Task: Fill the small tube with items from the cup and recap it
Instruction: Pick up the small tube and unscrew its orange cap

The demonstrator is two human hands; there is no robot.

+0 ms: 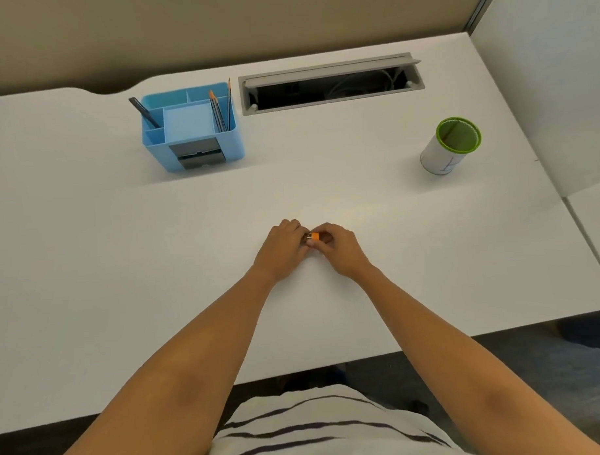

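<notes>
Tube (308, 239) pinched mid-desk, well short of cup (452, 144) and left of it. Left hand (284, 250) closed around tube body; right hand (336, 248) closed on orange cap (315, 236). Cap off or on: cannot tell. Risks: cap slipping from fingertips, tube tilting and spilling, cross-seating from skewed push.

Single head-worn wide-angle view, angled forward and down over the white worktop (89, 268); worktop far edge at 12 o'clock, wearer's torso at 6 o'clock.

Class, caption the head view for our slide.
Both hands grip a small orange-capped tube mid-desk; cup stands far right.
</notes>
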